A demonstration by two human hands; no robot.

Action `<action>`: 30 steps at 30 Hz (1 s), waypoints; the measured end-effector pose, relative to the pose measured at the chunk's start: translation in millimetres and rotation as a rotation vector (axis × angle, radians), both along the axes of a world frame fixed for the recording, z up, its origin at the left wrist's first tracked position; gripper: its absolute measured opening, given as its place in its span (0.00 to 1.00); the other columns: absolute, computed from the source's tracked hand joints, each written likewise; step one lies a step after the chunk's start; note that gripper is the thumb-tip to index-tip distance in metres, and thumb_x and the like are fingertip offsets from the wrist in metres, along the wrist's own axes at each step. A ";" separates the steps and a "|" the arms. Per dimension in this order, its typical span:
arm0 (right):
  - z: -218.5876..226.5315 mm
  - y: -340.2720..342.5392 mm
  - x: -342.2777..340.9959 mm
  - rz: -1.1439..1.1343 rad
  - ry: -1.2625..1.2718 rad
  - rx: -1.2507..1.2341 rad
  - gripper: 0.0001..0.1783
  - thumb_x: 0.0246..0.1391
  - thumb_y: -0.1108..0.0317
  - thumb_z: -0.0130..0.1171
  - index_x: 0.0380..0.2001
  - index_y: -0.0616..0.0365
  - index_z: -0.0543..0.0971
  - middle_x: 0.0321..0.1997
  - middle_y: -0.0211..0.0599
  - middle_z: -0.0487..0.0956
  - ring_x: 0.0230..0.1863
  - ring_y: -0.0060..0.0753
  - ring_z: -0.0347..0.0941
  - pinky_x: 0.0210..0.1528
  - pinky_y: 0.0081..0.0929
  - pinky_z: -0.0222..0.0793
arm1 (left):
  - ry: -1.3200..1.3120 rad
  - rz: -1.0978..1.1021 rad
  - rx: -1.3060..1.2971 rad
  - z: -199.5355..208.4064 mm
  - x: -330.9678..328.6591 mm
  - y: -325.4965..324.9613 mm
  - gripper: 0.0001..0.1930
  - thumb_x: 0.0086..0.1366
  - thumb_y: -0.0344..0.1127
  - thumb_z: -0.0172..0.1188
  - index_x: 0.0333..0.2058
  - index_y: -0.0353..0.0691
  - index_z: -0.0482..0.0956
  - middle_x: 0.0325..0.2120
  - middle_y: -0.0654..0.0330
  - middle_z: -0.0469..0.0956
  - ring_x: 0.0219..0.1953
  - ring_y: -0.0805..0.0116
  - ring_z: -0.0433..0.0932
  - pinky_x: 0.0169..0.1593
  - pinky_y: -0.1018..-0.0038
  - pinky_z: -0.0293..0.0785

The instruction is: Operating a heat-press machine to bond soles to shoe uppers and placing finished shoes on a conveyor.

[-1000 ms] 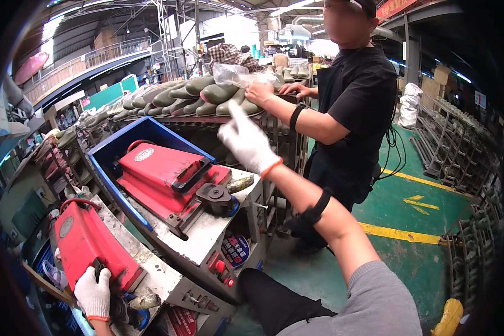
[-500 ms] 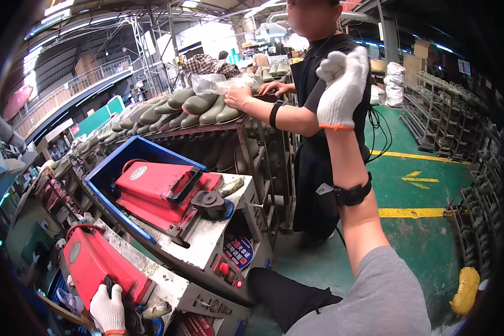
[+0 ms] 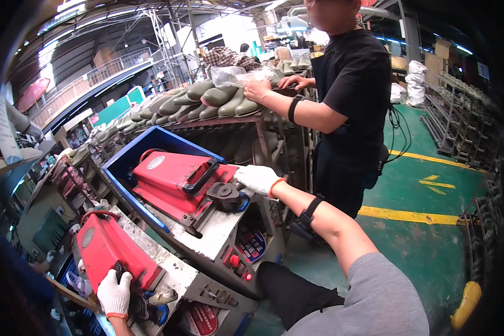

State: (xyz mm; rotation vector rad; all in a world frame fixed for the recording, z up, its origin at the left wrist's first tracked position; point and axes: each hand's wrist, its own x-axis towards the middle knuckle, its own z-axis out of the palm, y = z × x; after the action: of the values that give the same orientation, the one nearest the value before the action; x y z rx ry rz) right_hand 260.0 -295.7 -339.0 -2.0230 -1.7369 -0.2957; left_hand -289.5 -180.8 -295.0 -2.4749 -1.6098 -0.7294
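Note:
My left hand, in a white knitted glove, is closed round the black handle of the near red machine cover. Beside it, a worn wrapped end sticks out at the machine's front corner. My right hand, gloved alike, rests at the right corner of the farther machine, its fingers curled downward. Whatever lies under them is hidden. Close by are a black round clamp piece and the second red cover, whose black handle is untouched.
A blue bin stands behind the farther cover. Olive rubber boots fill a rack beyond, where a co-worker has both hands near a clear plastic bag. More racks line the right side of the green floor.
My right hand has come down from its raised place in front of the co-worker to the farther machine's corner. My left hand stays on its handle. The view has shifted slightly.

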 end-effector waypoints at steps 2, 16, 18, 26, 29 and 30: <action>-0.8 -0.2 0.9 0.017 0.297 -0.036 0.24 0.72 0.46 0.44 0.55 0.46 0.82 0.54 0.45 0.85 0.49 0.46 0.84 0.50 0.40 0.78 | -0.003 0.006 -0.088 4.4 -2.3 0.0 0.21 0.63 0.52 0.67 0.34 0.36 0.80 0.31 0.42 0.83 0.37 0.39 0.84 0.44 0.51 0.78; 6.8 17.5 2.2 -0.107 0.053 -0.237 0.28 0.74 0.41 0.42 0.46 0.44 0.88 0.53 0.39 0.86 0.51 0.49 0.84 0.54 0.43 0.79 | -0.006 -0.500 0.047 76.3 149.2 -33.4 0.33 0.63 0.49 0.70 0.62 0.39 0.76 0.57 0.45 0.77 0.59 0.44 0.79 0.63 0.56 0.75; 5.9 17.4 1.4 -0.099 0.021 -0.204 0.28 0.74 0.41 0.43 0.44 0.44 0.88 0.53 0.38 0.86 0.51 0.48 0.84 0.54 0.43 0.79 | 0.057 -0.575 0.036 65.5 189.1 -28.2 0.37 0.60 0.53 0.71 0.63 0.39 0.75 0.61 0.44 0.75 0.61 0.43 0.77 0.64 0.54 0.75; -1.5 16.6 4.1 -0.078 0.054 -0.122 0.30 0.73 0.40 0.41 0.47 0.44 0.88 0.52 0.40 0.87 0.50 0.49 0.85 0.52 0.46 0.79 | 0.200 -0.675 0.298 15.7 297.3 -4.9 0.41 0.54 0.50 0.73 0.65 0.41 0.71 0.62 0.45 0.70 0.61 0.44 0.71 0.58 0.49 0.73; -5.8 17.7 4.7 -0.079 0.062 -0.070 0.28 0.73 0.41 0.42 0.47 0.43 0.88 0.54 0.39 0.86 0.50 0.48 0.85 0.52 0.45 0.80 | 0.207 -0.703 0.232 7.5 314.2 4.2 0.41 0.52 0.48 0.73 0.64 0.42 0.73 0.59 0.48 0.72 0.61 0.46 0.69 0.58 0.50 0.71; -6.9 18.5 4.5 -0.067 0.051 -0.063 0.28 0.73 0.41 0.42 0.47 0.43 0.88 0.54 0.39 0.86 0.50 0.48 0.85 0.52 0.45 0.80 | 0.210 -0.700 0.228 4.5 316.7 6.2 0.41 0.52 0.48 0.73 0.64 0.42 0.74 0.59 0.48 0.72 0.61 0.46 0.69 0.58 0.50 0.71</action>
State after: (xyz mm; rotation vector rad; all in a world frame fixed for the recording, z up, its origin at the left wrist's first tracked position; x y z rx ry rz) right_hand 264.5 -277.2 -345.9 -2.1179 -1.6695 -0.2115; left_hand 27.2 -174.6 -290.5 -2.8031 -0.5320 -0.6315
